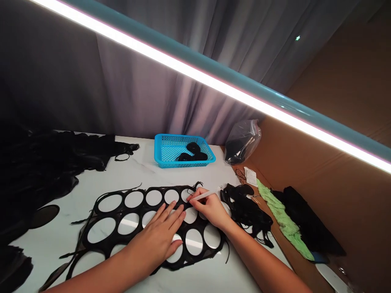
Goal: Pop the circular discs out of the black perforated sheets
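Observation:
A black sheet of thin material with rows of large round holes (124,208) is spread on the white tabletop. My left hand (161,236) lies flat on it near the middle, fingers stretched out. My right hand (210,205) is closed on a slim white pen-like tool (206,195), held slanted like a pencil. The tool's lower end is at the sheet's upper edge, beside a hole; its tip is too small to make out. Loose black strands stick out from the sheet's edges.
A blue plastic basket (158,151) holding black pieces stands at the back. Black material (45,171) is heaped on the left. Black scraps (246,209), a green cloth (285,221) and a clear bag (244,140) are on the right. A lit tube lamp (195,70) crosses overhead.

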`<action>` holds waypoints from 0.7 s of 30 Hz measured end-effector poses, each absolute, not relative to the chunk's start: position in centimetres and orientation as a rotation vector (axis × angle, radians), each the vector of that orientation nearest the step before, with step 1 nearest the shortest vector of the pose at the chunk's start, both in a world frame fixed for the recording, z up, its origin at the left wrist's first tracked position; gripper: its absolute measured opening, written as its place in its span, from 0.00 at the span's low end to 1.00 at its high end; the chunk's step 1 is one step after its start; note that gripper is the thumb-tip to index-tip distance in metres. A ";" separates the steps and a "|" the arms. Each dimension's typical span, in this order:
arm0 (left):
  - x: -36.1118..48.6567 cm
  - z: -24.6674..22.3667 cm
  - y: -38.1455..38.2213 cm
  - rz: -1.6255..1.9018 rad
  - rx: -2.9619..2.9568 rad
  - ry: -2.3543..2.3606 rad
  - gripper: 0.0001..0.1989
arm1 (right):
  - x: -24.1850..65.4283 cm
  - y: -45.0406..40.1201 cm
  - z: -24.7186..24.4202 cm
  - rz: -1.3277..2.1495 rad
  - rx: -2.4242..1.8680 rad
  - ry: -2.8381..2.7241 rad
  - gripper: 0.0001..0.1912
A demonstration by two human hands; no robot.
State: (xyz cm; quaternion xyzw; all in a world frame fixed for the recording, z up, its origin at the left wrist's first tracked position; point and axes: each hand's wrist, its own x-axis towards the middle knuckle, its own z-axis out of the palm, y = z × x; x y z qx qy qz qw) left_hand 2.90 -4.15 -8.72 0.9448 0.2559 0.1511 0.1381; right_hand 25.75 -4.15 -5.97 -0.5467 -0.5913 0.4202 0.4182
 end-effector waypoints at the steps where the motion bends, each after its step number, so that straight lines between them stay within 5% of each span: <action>1: 2.8 -8.8 -4.2 0.443 2.735 0.734 0.30 | 25.6 -4.1 -6.2 1.022 -1.392 -1.520 0.05; 14: 2.8 -8.4 -4.4 0.390 2.713 0.730 0.31 | 25.4 -4.4 -6.6 0.907 -1.463 -1.651 0.04; 21: 3.0 -8.5 -4.5 0.395 2.790 0.752 0.30 | 25.2 -4.5 -7.1 0.195 -1.412 -2.258 0.05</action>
